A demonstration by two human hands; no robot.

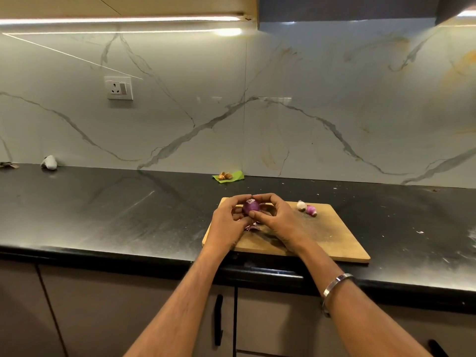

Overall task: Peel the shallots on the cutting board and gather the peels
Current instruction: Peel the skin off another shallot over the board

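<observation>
I see my left hand [228, 220] and right hand [277, 220] both gripping one purple shallot [250, 206] above the cutting board [334, 238]; slick skin could slip, I judge, dropping it onto loose peels [251, 227].

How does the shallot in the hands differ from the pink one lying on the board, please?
The held shallot is deep purple; the pink shallot is much paler. The held shallot is gripped above the cutting board by the left hand and right hand; the pink shallot rests on the board, untouched, beside a whitish piece. The held shallot looks bigger than the pink one. Both are roundish bulbs.
</observation>
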